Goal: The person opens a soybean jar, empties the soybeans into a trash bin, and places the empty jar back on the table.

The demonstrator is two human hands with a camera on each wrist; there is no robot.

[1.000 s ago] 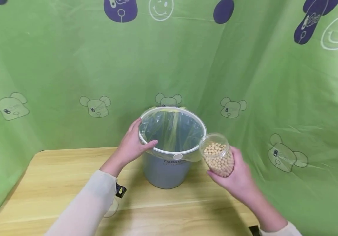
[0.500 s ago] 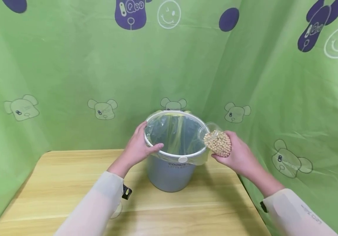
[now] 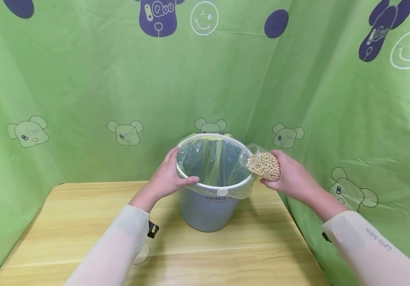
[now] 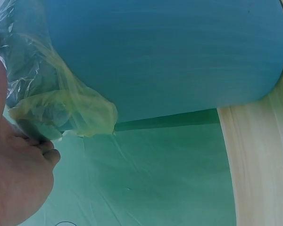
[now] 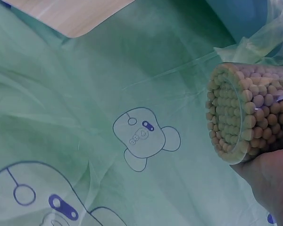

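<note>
A grey trash bin (image 3: 208,214) with a white rim stands upright, lined with a thin yellowish plastic bag (image 3: 212,163) folded over the edge. My left hand (image 3: 165,176) grips the rim on its left side, thumb over the top and fingers along the outside. In the left wrist view, curled fingers lie against the bag (image 4: 85,115). My right hand (image 3: 294,174) holds a clear plastic jar of soybeans (image 3: 266,167), tipped nearly level with its mouth at the bin's right rim. The right wrist view shows the jar's base (image 5: 228,115) and beans packed behind it.
Bin and arms are over a light wooden table (image 3: 94,222). A green printed curtain (image 3: 83,79) hangs behind it and along the right side.
My right hand has raised the jar and tilted it from leaning to almost horizontal, its mouth now at the rim. The left hand keeps its grip on the bin.
</note>
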